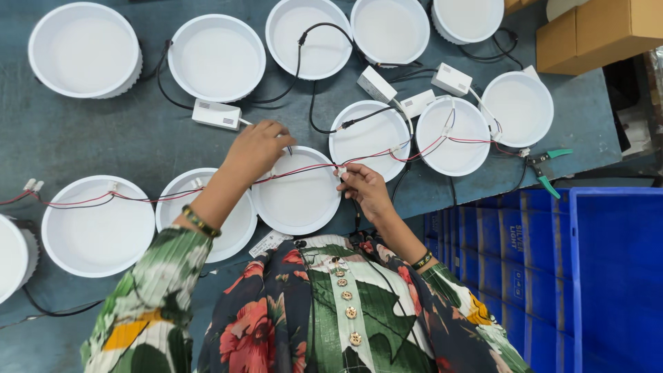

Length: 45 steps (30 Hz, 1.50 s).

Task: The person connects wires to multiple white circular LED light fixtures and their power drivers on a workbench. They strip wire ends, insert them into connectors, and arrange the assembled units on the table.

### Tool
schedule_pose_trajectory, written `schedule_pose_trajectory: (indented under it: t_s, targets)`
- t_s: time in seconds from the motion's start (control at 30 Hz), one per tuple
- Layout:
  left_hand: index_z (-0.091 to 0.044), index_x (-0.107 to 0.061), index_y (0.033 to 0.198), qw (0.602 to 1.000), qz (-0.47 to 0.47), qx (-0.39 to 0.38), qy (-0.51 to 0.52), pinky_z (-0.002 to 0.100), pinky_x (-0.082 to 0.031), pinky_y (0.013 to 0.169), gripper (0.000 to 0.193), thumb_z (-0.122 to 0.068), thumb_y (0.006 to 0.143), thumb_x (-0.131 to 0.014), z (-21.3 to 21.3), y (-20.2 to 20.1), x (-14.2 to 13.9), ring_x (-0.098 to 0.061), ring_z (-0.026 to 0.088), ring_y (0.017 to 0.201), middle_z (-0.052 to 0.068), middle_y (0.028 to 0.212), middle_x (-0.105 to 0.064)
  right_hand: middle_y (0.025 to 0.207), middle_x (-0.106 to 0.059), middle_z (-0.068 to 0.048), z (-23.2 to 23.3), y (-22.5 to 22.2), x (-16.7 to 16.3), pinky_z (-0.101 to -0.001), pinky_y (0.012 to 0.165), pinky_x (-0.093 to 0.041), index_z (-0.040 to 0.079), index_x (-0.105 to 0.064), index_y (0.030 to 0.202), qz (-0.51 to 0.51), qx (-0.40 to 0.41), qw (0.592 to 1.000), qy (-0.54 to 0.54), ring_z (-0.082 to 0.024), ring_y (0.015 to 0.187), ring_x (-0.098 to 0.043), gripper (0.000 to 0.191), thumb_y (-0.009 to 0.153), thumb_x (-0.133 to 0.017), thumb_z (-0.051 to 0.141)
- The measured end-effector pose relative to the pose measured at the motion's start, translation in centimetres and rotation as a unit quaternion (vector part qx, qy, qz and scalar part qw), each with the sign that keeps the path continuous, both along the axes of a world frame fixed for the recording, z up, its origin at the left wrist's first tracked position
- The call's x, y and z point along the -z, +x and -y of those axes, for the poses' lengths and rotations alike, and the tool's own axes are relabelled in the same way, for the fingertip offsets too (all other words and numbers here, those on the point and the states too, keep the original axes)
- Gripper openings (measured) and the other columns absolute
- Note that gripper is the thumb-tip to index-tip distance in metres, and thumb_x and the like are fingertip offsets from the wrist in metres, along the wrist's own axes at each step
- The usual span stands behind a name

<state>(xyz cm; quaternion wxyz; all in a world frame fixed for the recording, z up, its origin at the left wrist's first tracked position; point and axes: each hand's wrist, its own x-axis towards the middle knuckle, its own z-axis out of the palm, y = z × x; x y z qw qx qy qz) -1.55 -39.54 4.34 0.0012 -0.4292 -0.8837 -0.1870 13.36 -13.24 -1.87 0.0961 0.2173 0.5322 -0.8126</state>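
Overhead view of a person working at a grey-blue tabletop [138,138] covered with round white downlight housings. The left hand [257,146] reaches far and left over the tabletop, wrist bent, fingers curled closed on the thin red-and-black wire pair [304,168] at a point just right of the knuckles. The right hand [364,188] sits nearer the body, forearm angled in from the right, thumb and fingers pinched shut on a small white connector [341,170] at the wire's middle. The wire is stretched nearly level between the two hands, directly above the central housing [297,197], and runs on rightward across two more housings [369,138] [452,135] toward the green-handled cutters [545,166] lying at the tabletop's right edge. Whether the connector is joined to a second lead cannot be made out at this scale.

Left of the hands, another red-and-black lead [103,199] crosses two near housings [97,224]. A white rectangular driver box [216,114] lies just far of the left hand; further driver boxes [376,84] [451,78] and black cables [304,62] lie among the far housings. A cardboard box [594,31] stands at the far right, and a blue plastic crate [608,276] at the near right, below the tabletop edge. Both wrists carry dark bangles, and the sleeves are floral.
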Motion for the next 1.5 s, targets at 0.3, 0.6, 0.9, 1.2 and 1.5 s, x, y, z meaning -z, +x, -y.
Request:
schedule_pose_trajectory:
  t_s: [0.3,0.6,0.9,1.2,1.5]
  targets:
    - [-0.008,-0.067,0.098,0.969,0.208,-0.053,0.123,0.044,-0.053,0.075,0.014,-0.021,0.093,-0.069,-1.2,-1.1,-1.3,-0.069,0.032,0.088,0.010,0.098,-0.069,0.099,-0.076,-0.013,0.3,0.9,-0.2,-0.0225,0.057,-0.051,0.007,-0.061,0.122,-0.030,0.066,0.997,0.004,-0.012,0.070,-0.070,0.030,0.098,-0.067,0.023]
    - [-0.005,-0.062,0.103,0.940,0.267,-0.061,0.204,0.045,-0.051,0.070,0.018,-0.022,0.099,-0.066,-6.8,1.9,-1.7,-0.070,0.035,0.079,0.013,0.084,-0.071,0.097,-0.069,-0.005,0.3,-1.1,0.4,-0.0201,0.061,-0.048,-0.001,-0.067,0.131,-0.122,0.004,0.979,0.164,-0.008,0.081,-0.063,0.038,0.096,-0.075,0.010]
    - [-0.003,-0.063,0.102,0.917,0.314,-0.043,0.243,0.041,-0.053,0.071,0.020,-0.021,0.095,-0.067,-7.5,0.7,-0.5,-0.071,0.032,0.081,0.013,0.090,-0.071,0.105,-0.074,-0.005,0.7,-2.5,-2.9,-0.0170,0.044,-0.041,0.000,-0.065,0.122,-0.090,-0.032,0.983,0.158,-0.008,0.064,-0.067,0.032,0.101,-0.061,0.023]
    - [-0.003,-0.068,0.100,0.950,0.235,-0.015,0.203,0.042,-0.051,0.077,0.017,-0.020,0.094,-0.070,-7.3,0.7,-0.5,-0.066,0.035,0.088,0.014,0.097,-0.065,0.088,-0.067,-0.008,0.5,-2.8,-1.5,-0.0206,0.051,-0.046,-0.004,-0.068,0.118,-0.119,-0.050,0.972,0.196,-0.009,0.063,-0.066,0.026,0.103,-0.070,0.017]
    - [-0.005,-0.067,0.097,0.963,0.197,0.023,0.181,0.044,-0.053,0.076,0.013,-0.017,0.092,-0.069,-7.5,1.5,-0.8,-0.065,0.035,0.089,0.014,0.099,-0.062,0.090,-0.066,-0.007,0.7,-2.9,-4.2,-0.0237,0.054,-0.050,-0.004,-0.073,0.106,-0.182,-0.085,0.916,0.347,-0.011,0.059,-0.070,0.022,0.094,-0.074,0.014]
